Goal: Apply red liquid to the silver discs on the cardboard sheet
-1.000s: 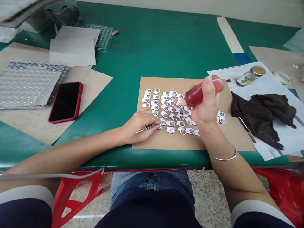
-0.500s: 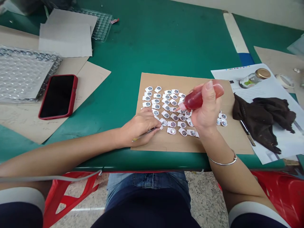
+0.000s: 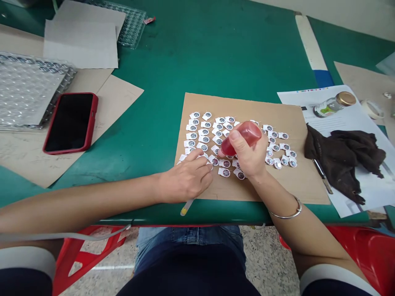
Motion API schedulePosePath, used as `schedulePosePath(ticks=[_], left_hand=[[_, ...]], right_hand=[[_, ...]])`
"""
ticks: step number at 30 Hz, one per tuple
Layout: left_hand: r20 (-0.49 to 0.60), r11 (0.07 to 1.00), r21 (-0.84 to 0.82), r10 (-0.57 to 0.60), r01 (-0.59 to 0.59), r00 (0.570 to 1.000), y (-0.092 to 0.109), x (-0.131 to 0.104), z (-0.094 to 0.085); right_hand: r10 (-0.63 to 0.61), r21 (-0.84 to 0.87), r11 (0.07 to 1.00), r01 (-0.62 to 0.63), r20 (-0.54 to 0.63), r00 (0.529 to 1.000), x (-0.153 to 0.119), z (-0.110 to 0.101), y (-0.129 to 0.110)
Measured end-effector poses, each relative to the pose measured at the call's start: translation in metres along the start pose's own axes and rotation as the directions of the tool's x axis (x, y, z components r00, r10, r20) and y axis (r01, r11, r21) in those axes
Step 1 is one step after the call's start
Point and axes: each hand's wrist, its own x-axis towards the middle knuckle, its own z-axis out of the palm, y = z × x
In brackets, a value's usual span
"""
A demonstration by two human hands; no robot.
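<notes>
Rows of small white tagged pieces with round dark-printed faces (image 3: 224,163) lie on a brown cardboard sheet (image 3: 299,187). My right hand (image 3: 252,159) is wrapped round a squeeze bottle of red liquid (image 3: 248,135), tilted down to the left over the pieces. The bottle's tip is hard to make out. Low over the left side of the cardboard, my left hand (image 3: 189,176) is closed on slim tweezers (image 3: 187,206), whose yellow-marked end sticks out below the palm. Its fingertips are close to the lower-left pieces, and the tweezer tips are hidden.
At the left lie a red-cased phone (image 3: 70,122), a clear bumpy plastic tray (image 3: 27,90) and white card sheets (image 3: 82,45). On the right, a gold-lidded glass jar (image 3: 335,103), a dark cloth (image 3: 345,154) and a metal tool (image 3: 322,176) lie on or beside printed paper.
My right hand has brought the bottle down and left, nearer my left hand. My left hand has turned, swinging the tweezers' yellow-marked end toward the table's front edge.
</notes>
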Motion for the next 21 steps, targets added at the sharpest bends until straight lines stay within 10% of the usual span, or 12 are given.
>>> schedulePosePath(ticks=[21], left_hand=[[-0.022, 0.996, 0.090, 0.031, -0.029, 0.999, 0.0020, 0.0022, -0.0016]], right_hand=[[-0.035, -0.141, 0.990, 0.031, -0.024, 0.999, -0.0006, 0.0011, -0.0017]])
